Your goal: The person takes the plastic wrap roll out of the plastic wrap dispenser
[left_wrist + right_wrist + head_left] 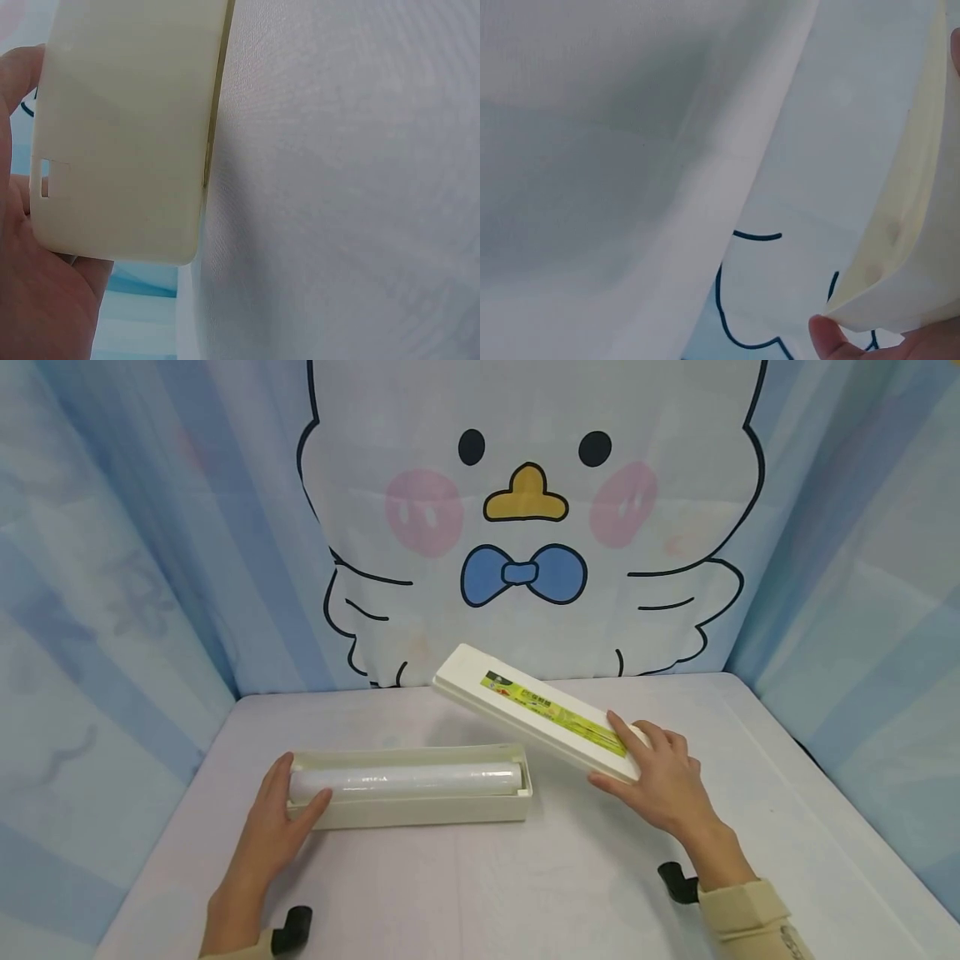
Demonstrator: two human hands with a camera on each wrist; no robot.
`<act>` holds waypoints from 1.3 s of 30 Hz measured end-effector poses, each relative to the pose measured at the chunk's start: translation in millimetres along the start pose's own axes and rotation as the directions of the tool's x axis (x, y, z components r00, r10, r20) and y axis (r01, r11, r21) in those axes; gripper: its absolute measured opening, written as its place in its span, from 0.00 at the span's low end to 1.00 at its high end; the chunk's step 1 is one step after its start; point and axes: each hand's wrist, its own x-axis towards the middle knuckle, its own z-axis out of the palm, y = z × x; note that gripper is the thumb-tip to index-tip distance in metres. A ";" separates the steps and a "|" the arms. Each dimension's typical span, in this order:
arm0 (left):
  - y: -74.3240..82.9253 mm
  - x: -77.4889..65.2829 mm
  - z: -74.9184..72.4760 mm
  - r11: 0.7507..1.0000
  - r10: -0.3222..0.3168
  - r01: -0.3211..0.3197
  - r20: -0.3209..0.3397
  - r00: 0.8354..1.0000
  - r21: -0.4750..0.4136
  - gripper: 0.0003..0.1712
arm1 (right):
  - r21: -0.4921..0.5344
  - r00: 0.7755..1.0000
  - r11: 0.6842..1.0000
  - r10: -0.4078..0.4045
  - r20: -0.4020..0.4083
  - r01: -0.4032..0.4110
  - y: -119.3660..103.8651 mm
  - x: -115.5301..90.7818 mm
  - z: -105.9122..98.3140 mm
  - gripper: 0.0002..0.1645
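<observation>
A long cream plastic box (427, 812) lies on the table in the head view, its top uncovered. Inside it rests a shiny white roll of cling film (412, 780). My left hand (273, 822) grips the box's left end, thumb on the front wall and fingers at the back. The left wrist view shows the box side (127, 135) with a small slot near its end. Up to the right, my right hand (667, 781) holds the box's lid (468, 670) tilted above the table, pinching its right end. A green-yellow label (555, 713) runs along the lid. The lid's hollow underside (900, 217) shows in the right wrist view.
A white cloth covers the table (450, 893). Behind it hangs a curtain (525, 635) with a cartoon bird, and blue striped curtains (112, 652) close off both sides. Black camera mounts (292, 930) sit at both wrists.
</observation>
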 end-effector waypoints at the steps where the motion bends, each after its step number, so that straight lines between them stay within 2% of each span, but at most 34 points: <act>1: 0.0 0.1 0.1 1.000 0.002 -0.002 -0.003 1.000 0.000 0.55 | -0.002 1.000 1.000 0.001 0.000 -0.001 1.0 -0.4 0.2 0.57; 16: 0.0 0.5 0.9 1.000 0.022 -0.022 -0.021 1.000 0.002 0.54 | -0.013 1.000 1.000 0.023 0.009 -0.023 16.2 -8.2 -4.8 0.57; 39: 0.3 0.4 -0.2 1.000 -0.002 0.002 0.005 1.000 0.001 0.55 | -0.029 0.997 0.997 0.066 0.027 -0.065 35.5 -19.8 -4.2 0.57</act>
